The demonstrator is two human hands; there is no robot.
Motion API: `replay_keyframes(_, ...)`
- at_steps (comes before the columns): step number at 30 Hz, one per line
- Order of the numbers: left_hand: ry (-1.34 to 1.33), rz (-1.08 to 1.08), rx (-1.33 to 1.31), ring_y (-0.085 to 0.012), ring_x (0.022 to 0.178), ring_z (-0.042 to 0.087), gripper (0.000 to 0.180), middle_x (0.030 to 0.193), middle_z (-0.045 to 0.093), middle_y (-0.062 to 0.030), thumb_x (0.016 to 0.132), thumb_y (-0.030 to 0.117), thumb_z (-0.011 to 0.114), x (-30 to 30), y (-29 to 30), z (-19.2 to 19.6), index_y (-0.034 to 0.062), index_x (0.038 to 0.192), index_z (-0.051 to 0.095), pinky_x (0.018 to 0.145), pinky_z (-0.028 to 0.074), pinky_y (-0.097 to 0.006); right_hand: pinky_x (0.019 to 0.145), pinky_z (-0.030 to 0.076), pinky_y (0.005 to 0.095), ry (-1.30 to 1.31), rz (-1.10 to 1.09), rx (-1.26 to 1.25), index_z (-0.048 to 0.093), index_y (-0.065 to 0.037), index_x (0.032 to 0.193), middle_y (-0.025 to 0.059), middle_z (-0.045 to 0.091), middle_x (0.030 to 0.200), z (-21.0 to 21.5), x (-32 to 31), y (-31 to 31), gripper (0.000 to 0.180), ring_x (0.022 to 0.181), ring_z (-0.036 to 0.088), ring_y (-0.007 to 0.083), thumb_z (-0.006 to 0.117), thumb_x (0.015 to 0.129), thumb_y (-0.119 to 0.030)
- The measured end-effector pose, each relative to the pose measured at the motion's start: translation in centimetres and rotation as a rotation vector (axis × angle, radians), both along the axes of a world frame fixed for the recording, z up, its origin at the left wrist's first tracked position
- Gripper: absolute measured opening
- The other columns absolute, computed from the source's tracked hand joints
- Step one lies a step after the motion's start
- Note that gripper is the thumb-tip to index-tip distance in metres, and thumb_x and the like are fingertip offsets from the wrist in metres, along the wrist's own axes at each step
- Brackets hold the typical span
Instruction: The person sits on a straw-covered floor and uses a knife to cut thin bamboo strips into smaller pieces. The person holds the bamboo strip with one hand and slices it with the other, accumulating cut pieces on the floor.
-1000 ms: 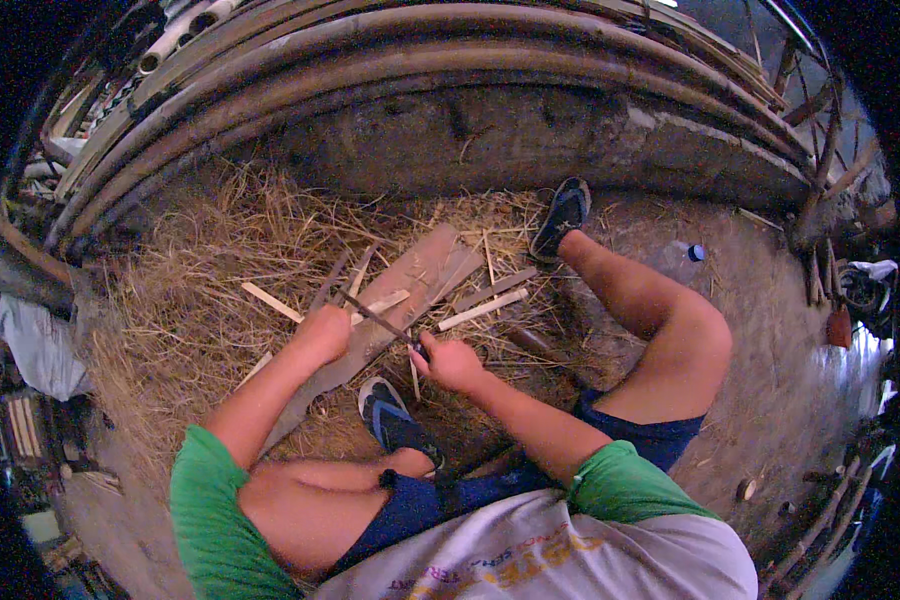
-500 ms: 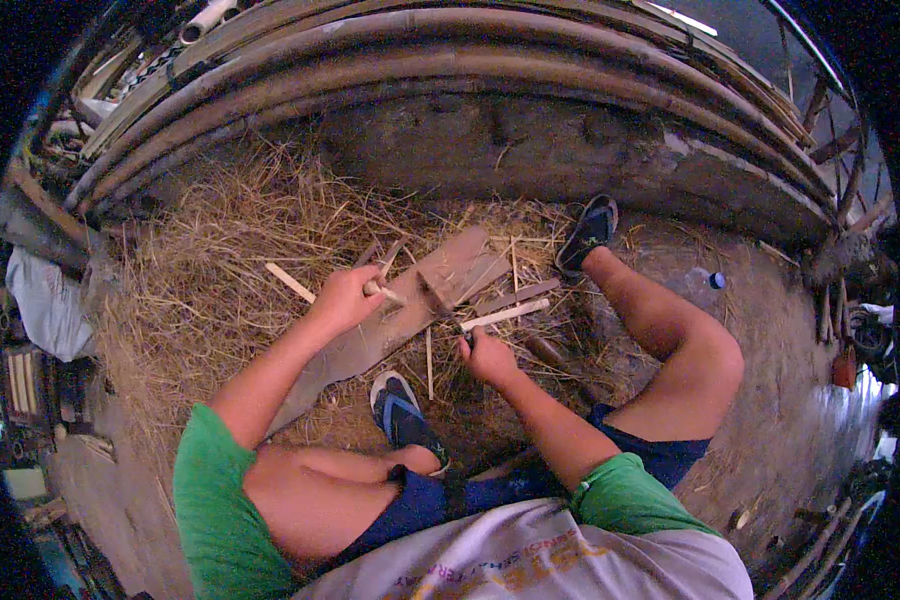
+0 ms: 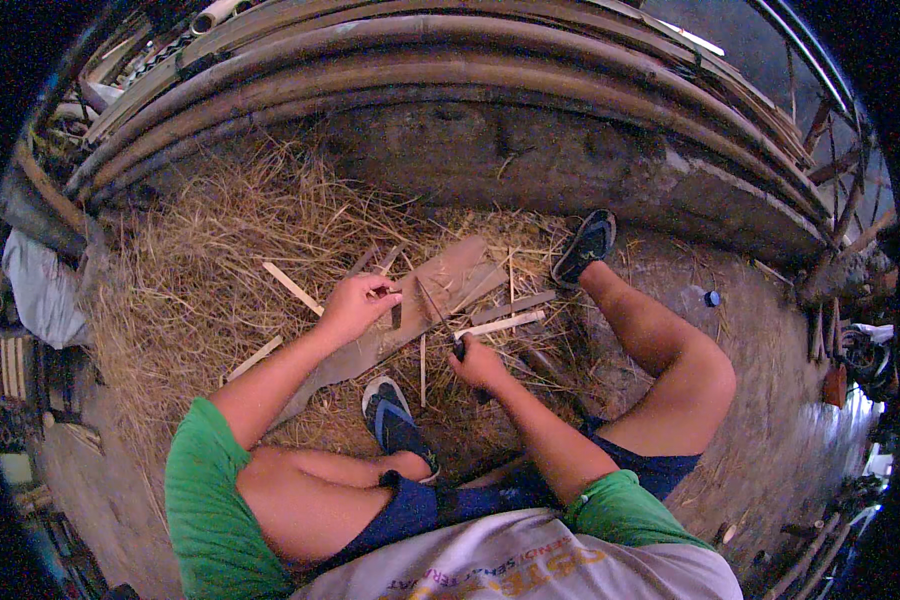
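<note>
My left hand (image 3: pixel 355 306) is closed, its fingers pinching a short piece of split bamboo or wood (image 3: pixel 397 314) above a brown board (image 3: pixel 335 370). In my right hand (image 3: pixel 481 364) is a knife (image 3: pixel 431 301), gripped by its dark handle. Its thin blade points away and leftward over the board, a small gap from the held piece. The board lies slantwise on the straw, between my feet. Pale strips (image 3: pixel 504 324) and a darker strip (image 3: pixel 515 306) rest just beyond my right hand.
Loose straw and shavings (image 3: pixel 200 270) cover the floor at left. Long bamboo poles (image 3: pixel 450 72) lie along a low wall (image 3: pixel 570 140) at the far side. A blue-capped clear bottle (image 3: pixel 711 298) lies right of my shin. A pale sack (image 3: pixel 45 290) stands far left.
The piece in my left hand has turned, and its darker side now shows. My right hand with the knife has shifted slightly left. A pale strip now shows beside my left forearm.
</note>
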State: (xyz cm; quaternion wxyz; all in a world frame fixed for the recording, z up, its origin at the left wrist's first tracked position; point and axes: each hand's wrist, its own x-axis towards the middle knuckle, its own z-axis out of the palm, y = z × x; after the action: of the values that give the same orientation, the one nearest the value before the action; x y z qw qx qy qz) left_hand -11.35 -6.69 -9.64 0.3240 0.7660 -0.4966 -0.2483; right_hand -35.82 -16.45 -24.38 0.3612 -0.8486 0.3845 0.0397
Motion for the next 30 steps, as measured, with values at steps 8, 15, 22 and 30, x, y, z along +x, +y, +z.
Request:
replay_keyframes(8, -0.039, 0.056, -0.115, -0.0164, 0.071, 0.065, 0.026, 0.088, 0.066, -0.009, 0.086, 0.023, 0.075, -0.2, -0.1, -0.5, 0.005, 0.104, 0.072, 0.067, 0.053, -0.032, 0.084, 0.053, 0.052, 0.043, 0.008, 0.016, 0.051, -0.001, 0.119, 0.0283, 0.068, 0.101, -0.3, 0.1, 0.0, 0.054, 0.095, 0.066, 0.0463, 0.066, 0.088, -0.042)
replay_keyframes(15, -0.06, 0.013, -0.211, -0.0109, 0.063, 0.056, 0.026, 0.075, 0.063, -0.0027, 0.086, 0.024, 0.076, 0.5, -0.3, -2.2, 0.0104, 0.108, 0.073, 0.06, 0.048, -0.029, 0.085, 0.052, 0.0524, -0.011, 0.039, 0.025, 0.05, -0.001, 0.121, 0.0295, 0.067, 0.101, 0.7, 0.2, -0.1, 0.055, 0.096, 0.065, 0.0473, 0.064, 0.089, -0.043)
replay_keyframes(22, 0.251, 0.067, 0.016, -0.0062, 0.067, 0.061, 0.029, 0.069, 0.064, -0.0003, 0.087, 0.03, 0.077, 0.9, -0.5, -2.2, 0.0086, 0.106, 0.071, 0.058, 0.047, -0.026, 0.085, 0.051, 0.0529, 0.018, 0.054, 0.081, 0.046, -0.001, 0.128, 0.0316, 0.066, 0.102, 2.0, 0.3, -0.7, 0.056, 0.098, 0.064, 0.0489, 0.062, 0.092, -0.04)
replay_keyframes(30, 0.793, 0.015, 0.027, -0.0116, 0.086, 0.067, 0.029, 0.092, 0.07, -0.0045, 0.099, 0.025, 0.064, 0.3, 0.1, -3.0, 0.0029, 0.118, 0.062, 0.076, 0.058, -0.028, 0.077, 0.052, 0.0539, -0.177, 0.005, -0.03, 0.046, -0.001, 0.126, 0.0306, 0.066, 0.094, 8.6, 1.2, 0.3, 0.043, 0.088, 0.064, 0.0498, 0.06, 0.095, -0.028)
